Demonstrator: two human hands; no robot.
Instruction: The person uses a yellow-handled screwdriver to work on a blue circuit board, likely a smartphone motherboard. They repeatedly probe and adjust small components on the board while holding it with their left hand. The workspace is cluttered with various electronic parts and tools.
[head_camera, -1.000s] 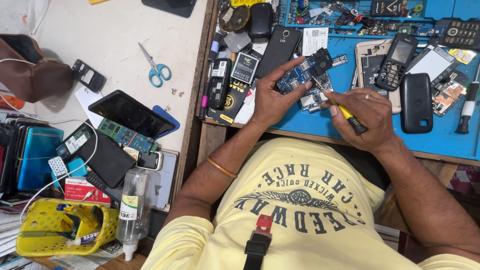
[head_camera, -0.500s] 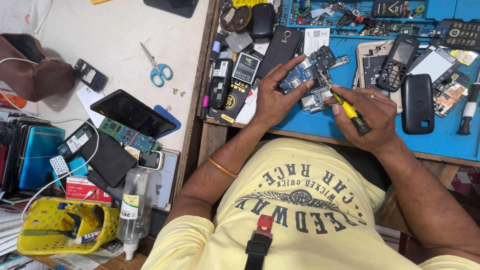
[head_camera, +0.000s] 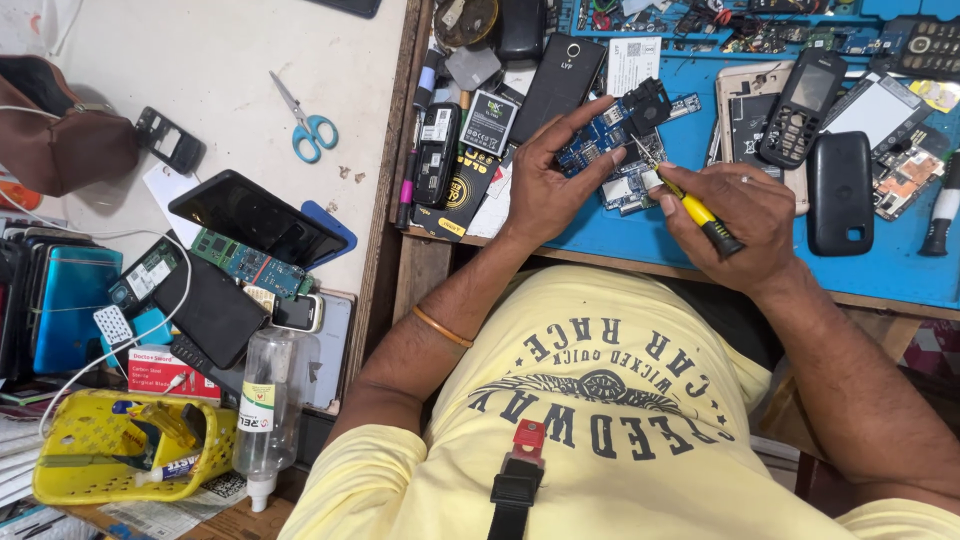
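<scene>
My left hand (head_camera: 552, 182) grips a blue phone circuit board (head_camera: 612, 132) over the blue work mat (head_camera: 880, 275), thumb and fingers spread around the board's left side. My right hand (head_camera: 733, 218) is closed around a yellow-and-black screwdriver (head_camera: 697, 212), whose metal tip touches the board's lower right part. A smaller board piece (head_camera: 630, 190) lies just under the tip, between the two hands.
Black keypad phones (head_camera: 838, 190), a battery (head_camera: 489, 120) and a phone back cover (head_camera: 558, 87) crowd the mat. On the white table to the left lie blue scissors (head_camera: 306, 124), a black tablet (head_camera: 258, 217), a clear bottle (head_camera: 270, 400) and a yellow basket (head_camera: 120, 447).
The screwdriver tip has moved up and inward onto the board, with slight shifts of my right hand. My left hand keeps its hold on the board.
</scene>
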